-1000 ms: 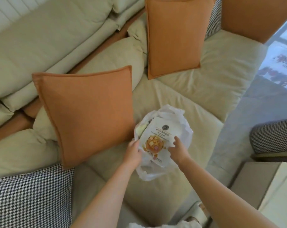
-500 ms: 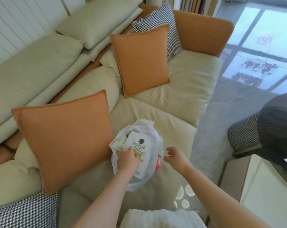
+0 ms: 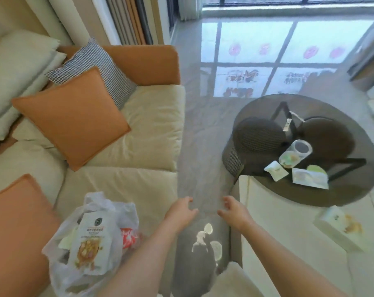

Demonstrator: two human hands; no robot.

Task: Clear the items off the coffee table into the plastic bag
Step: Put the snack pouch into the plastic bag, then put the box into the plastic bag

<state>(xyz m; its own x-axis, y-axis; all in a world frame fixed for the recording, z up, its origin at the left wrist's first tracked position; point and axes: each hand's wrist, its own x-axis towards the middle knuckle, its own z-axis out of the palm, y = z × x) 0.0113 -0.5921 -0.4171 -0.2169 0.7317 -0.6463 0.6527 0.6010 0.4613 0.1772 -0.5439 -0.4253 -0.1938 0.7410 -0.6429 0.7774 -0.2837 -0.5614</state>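
The plastic bag [image 3: 91, 249] lay on the cream sofa [image 3: 139, 146] at the lower left of the frame, its mouth slack, with a white snack packet [image 3: 89, 243] standing up out of it and a red-printed item just beside that. Both hands hung over the grey floor [image 3: 201, 168] at lower centre, apart from the bag and from each other. The left hand [image 3: 180, 212] held nothing, its fingers loosely curled; the right hand [image 3: 235, 212] was likewise empty and relaxed. At the right of the frame, the round dark glass counter [image 3: 256, 189] carried a clear jar [image 3: 296, 154] on its side, a small white sachet [image 3: 276, 173] near it, and a larger pale packet [image 3: 310, 179] beside those. Orange cushions [image 3: 72, 116] rested on the sofa at the left.
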